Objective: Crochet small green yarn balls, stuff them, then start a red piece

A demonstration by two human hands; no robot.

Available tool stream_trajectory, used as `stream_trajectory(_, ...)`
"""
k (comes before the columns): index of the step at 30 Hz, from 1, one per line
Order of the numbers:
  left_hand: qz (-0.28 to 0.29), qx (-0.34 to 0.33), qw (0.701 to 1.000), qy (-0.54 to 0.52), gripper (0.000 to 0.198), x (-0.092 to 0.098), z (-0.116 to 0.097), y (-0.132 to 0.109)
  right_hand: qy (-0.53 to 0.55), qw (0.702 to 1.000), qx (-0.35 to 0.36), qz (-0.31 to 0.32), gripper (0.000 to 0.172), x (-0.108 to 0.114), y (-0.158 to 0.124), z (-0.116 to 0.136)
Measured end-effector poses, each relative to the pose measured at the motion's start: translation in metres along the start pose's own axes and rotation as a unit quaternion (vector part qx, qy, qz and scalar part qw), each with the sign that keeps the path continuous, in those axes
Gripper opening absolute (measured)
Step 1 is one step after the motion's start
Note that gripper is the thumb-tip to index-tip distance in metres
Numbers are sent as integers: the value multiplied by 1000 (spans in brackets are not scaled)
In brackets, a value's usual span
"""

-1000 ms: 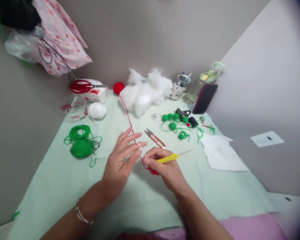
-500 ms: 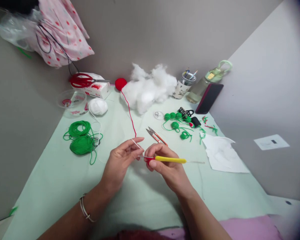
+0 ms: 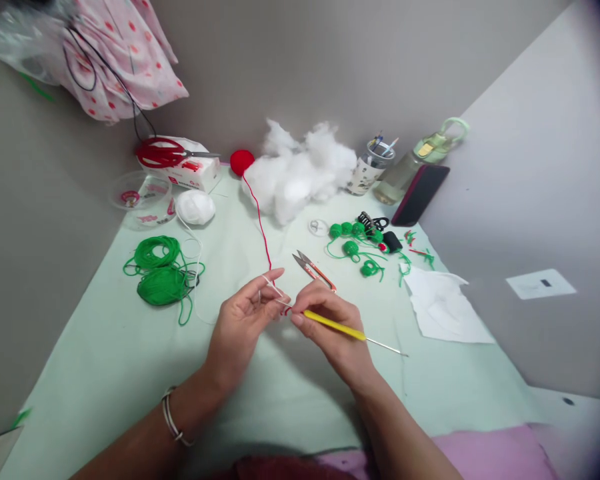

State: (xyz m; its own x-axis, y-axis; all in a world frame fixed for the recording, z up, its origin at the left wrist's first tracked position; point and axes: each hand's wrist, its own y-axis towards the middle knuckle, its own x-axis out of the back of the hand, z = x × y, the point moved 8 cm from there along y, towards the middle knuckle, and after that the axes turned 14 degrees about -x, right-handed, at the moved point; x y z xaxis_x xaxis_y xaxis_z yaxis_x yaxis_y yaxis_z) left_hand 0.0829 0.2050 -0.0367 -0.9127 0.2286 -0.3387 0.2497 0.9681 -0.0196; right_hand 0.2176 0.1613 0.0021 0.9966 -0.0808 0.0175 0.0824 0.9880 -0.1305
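My right hand [image 3: 333,323] is closed on a yellow-handled crochet hook [image 3: 335,325]; one metal end points at my left fingers, the other sticks out to the lower right. White yarn [image 3: 271,285] runs over the raised index finger of my left hand [image 3: 245,313], whose thumb and other fingers pinch together at the hook tip. A small bit of red crochet work [image 3: 287,311] shows between the two hands, mostly hidden by fingers. Red yarn [image 3: 263,233] leads from the red ball [image 3: 241,163] down behind my left hand. The white yarn ball [image 3: 195,207] lies to the left.
Thread snips [image 3: 314,270] lie just beyond my right hand. Green yarn [image 3: 163,283] is at left, white stuffing [image 3: 300,173] at the back. Green crocheted balls [image 3: 351,249], a phone [image 3: 421,195], a bottle [image 3: 405,170] and white paper [image 3: 443,307] stand or lie at right.
The crochet hook has tilted, its free end swinging down. My right fingers have shifted toward the hook's tip, and the red piece has moved from the right fingers to between the hands.
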Motion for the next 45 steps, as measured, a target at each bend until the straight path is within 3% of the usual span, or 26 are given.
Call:
stream_trajectory(3,-29,-5,1000,6,41,6,-4,1,43,997,-47,35,11,-3,2,-9)
stream_trajectory(7,-28,16,999,-38,41,1,-1,-3,44,997,-48,37,9,-6,0,-9)
stream_trajectory(11,-11,36,998,-50,42,-5,6,-7,12,1000,5,-17,5,-2,-2,2)
stream_trajectory(18,1,6,999,-36,42,-8,5,-8,-108,987,101,-69,16,0,-6,16)
stream_trajectory(21,9,6,1000,-22,47,-8,5,-11,-205,956,172,-118,26,-4,-17,22)
stream_trajectory(25,36,-10,999,30,45,-8,-4,-17,-336,884,262,-191,42,-11,-35,23)
stream_trajectory(29,75,-21,997,10,45,-17,-17,-20,-345,857,319,-212,56,-8,-48,22)
stream_trajectory(35,59,33,996,-66,46,-19,-9,-18,-234,898,317,-198,52,-3,-47,25)
stream_trajectory(40,65,90,988,-112,49,-22,-4,-19,-81,960,218,-154,41,1,-32,22)
stream_trajectory(45,47,82,988,-122,51,-20,-4,-20,-27,981,157,-109,32,2,-24,19)
